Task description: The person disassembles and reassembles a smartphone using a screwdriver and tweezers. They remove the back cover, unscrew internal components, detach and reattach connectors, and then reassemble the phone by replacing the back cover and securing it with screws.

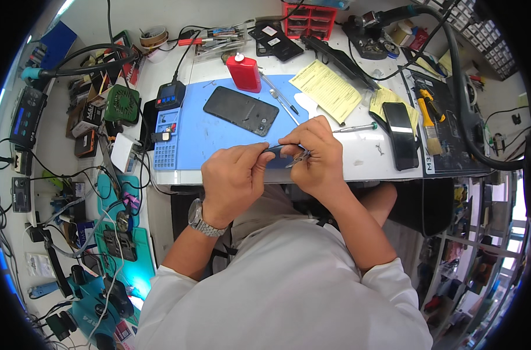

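My left hand (pixel 233 178) and my right hand (pixel 317 156) meet at the front edge of the workbench. Between their thumbs and fingers they pinch a thin dark piece (pixel 274 149), seen nearly edge-on, so its kind is unclear. A small grey metal tool (pixel 299 158) sticks out of my right hand, mostly hidden by the fingers. Just beyond, on the blue work mat (pixel 201 146), lies a black phone body (pixel 241 111). Behind it stands a red bottle (pixel 244 73) with a white cap. A slim pen-like tool (pixel 284 100) lies right of the phone body.
Yellow printed sheets (pixel 327 90) lie at the back right, near a screwdriver (pixel 356 128) and another phone (pixel 401 135). A brush (pixel 432 140) rests farther right. A small black device (pixel 170 95) sits at the mat's left corner. Cables and a teal microscope (pixel 96 309) crowd the left.
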`<state>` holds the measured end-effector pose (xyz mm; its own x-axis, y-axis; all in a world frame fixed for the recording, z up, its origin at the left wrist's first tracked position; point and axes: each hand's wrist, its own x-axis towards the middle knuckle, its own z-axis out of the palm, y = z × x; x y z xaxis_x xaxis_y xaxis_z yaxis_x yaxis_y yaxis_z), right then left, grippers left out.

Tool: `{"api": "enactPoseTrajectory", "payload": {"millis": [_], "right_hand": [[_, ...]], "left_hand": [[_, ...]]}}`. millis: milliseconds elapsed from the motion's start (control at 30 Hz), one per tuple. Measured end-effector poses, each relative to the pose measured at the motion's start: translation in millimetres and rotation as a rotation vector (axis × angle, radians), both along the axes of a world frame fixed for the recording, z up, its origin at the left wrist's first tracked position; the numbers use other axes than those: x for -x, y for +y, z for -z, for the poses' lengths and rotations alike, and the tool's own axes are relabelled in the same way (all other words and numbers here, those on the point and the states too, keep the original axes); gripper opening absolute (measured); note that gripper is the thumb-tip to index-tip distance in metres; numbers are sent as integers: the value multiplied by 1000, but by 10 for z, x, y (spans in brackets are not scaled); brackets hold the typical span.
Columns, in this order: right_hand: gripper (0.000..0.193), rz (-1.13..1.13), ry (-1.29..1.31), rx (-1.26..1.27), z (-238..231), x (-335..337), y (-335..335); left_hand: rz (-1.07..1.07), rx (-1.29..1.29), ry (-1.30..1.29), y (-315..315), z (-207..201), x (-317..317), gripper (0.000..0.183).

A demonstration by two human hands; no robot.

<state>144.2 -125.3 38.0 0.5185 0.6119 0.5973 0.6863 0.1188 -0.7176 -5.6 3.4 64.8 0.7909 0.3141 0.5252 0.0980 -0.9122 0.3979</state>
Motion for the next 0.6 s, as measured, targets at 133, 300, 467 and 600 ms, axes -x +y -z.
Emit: {"api": "enactPoseTrajectory", "payload": {"millis": [133, 300, 467, 600], "right_hand": [[36, -84, -107, -126, -153, -129, 93], [35, -273, -147, -175, -426, -385, 174], [35, -97, -72, -185, -513, -430, 310], [43, -240, 311, 23, -490, -242, 155]], "left_hand": [[71, 544, 159, 107, -214, 152, 26], [411, 1394, 188, 375, -292, 146, 53], [593, 1724, -11, 407, -98, -67, 61], [243, 1524, -214, 355, 73, -274, 79]]}}
